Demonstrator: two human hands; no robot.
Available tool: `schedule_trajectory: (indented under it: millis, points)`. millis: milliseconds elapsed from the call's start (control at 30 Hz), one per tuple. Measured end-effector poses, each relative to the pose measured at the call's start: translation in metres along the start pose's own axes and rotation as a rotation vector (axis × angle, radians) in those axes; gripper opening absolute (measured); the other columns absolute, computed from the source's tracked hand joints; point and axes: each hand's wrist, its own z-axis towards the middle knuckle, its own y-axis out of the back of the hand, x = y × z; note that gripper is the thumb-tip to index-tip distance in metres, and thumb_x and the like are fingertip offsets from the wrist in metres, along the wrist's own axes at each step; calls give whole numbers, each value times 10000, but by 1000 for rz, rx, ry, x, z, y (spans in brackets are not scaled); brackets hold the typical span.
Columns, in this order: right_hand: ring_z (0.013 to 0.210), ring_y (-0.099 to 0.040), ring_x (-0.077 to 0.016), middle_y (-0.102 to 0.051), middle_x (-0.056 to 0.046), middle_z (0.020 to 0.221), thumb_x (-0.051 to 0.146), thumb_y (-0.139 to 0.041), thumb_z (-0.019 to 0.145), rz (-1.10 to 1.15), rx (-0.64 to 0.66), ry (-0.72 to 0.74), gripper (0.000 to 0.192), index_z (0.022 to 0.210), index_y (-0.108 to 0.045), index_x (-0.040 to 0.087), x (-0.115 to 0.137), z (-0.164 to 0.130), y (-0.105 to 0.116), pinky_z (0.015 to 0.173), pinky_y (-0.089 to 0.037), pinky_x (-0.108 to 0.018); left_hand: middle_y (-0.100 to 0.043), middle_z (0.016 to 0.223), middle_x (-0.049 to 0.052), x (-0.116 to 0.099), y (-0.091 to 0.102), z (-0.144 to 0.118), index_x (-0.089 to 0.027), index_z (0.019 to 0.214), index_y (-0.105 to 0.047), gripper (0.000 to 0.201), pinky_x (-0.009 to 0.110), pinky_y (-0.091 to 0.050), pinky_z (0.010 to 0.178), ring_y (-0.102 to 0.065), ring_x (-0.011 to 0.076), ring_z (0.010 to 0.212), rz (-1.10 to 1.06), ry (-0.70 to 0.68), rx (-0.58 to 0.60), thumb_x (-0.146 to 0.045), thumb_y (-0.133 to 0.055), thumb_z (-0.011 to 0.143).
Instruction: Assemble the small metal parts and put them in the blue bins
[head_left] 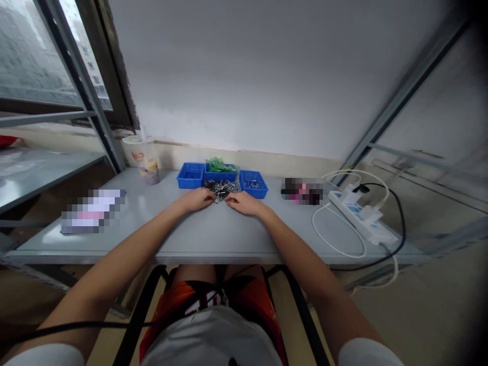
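Observation:
A heap of thin dark and silver metal pieces, like screws (223, 189), lies on the grey table in front of three small blue bins. My left hand (198, 200) rests at the heap's left front edge, fingertips drawn together. At its right front edge is my right hand (243, 202), its thumb and fingers also pinched. Whatever is between the fingers of either hand is too small to make out. The left blue bin (190, 174) shows its bare floor. Green plastic bags (219, 164) fill the middle bin (221, 177). Small silver pieces (251, 184) lie in the right bin (254, 191).
A drink cup with a straw (147, 162) stands at the back left, beyond a blurred-out flat device (93, 211). Right of the bins lies a blurred-out object (302, 191). A white power strip (362, 218) and looping cables occupy the right end. Metal posts flank the table (224, 239).

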Motion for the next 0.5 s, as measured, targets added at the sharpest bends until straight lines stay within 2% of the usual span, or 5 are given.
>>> schedule_trajectory:
  millis: [133, 300, 500]
  points:
    - [745, -590, -142, -685, -46, 840, 235, -501, 899, -8, -11, 19, 235, 1050, -669, 170, 2, 0, 0, 693, -397, -245, -686, 917, 88, -10, 3, 0, -154, 908, -689, 209, 280, -449, 762, -622, 205, 837, -53, -13, -26, -210, -500, 838]
    - [777, -598, -141, -695, -51, 910, 237, -496, 912, -19, -45, 81, 227, 1051, -660, 166, 1, 1, -1, 708, -395, -237, -694, 901, 59, -23, 6, 1, -169, 929, -676, 212, 264, -441, 746, -619, 180, 820, -164, -36, -115, -243, -490, 858]
    - [805, -595, -140, -697, -56, 934, 193, -473, 921, -5, -45, 115, 208, 974, -669, 152, 0, 3, -2, 728, -383, -232, -699, 876, 49, -24, 5, 1, -158, 943, -671, 220, 247, -449, 705, -625, 166, 780, -235, -26, -148, -275, -506, 858]
